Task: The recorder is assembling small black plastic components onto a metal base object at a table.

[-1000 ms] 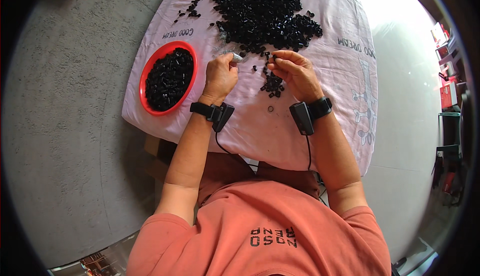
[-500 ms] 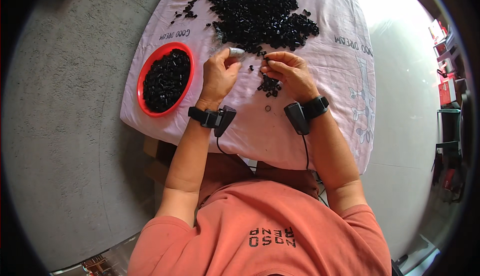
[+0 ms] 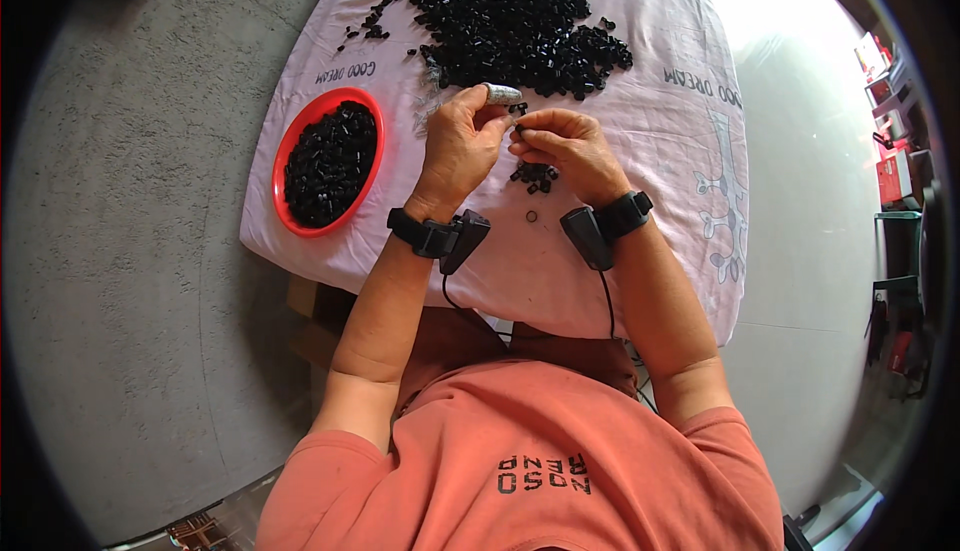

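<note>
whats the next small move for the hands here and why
Perhaps close the left hand on the small black piece while the right hand steadies it: the right fingers pinch it, and the left thumb is close beside it, with the silver-grey finger wrap held apart from that thumb.

Dark lettering (image 3: 344,72) on pink cloth (image 3: 665,241), orange shirt (image 3: 420,461)

Glare floods the floor (image 3: 770,21) right of the surface (image 3: 550,281), shadow pools off its near-left corner, clutter (image 3: 895,176) farther right bends, perhaps blurred.
</note>
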Demonstrator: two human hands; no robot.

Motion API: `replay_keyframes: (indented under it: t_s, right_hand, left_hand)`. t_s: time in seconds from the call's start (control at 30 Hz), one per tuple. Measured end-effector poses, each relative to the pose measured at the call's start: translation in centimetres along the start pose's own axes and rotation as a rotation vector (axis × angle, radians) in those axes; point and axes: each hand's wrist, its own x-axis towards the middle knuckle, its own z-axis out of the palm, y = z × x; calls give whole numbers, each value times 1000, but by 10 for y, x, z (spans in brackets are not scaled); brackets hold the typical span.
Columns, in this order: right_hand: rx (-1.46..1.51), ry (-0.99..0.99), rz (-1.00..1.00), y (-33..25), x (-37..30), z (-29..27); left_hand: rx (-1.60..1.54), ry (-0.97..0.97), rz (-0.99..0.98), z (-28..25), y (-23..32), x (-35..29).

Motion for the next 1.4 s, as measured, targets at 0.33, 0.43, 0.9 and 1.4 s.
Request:
replay_keyframes:
  t_s: [0.33,0.43,0.9,1.4]
  right_hand:
    - [-23,8,-67,3,1,1]
    - [-24,11,-77,2,0,1]
    - [-79,63,-109,-1,-1,4]
    - [17,190,-163,-6,3,-11]
  left_hand:
    - [123,-17,97,3,7,1]
    - [225,-20,146,2,9,3]
    - [329,-22,336,6,14,7]
    - [319,-19,135,0,-24,14]
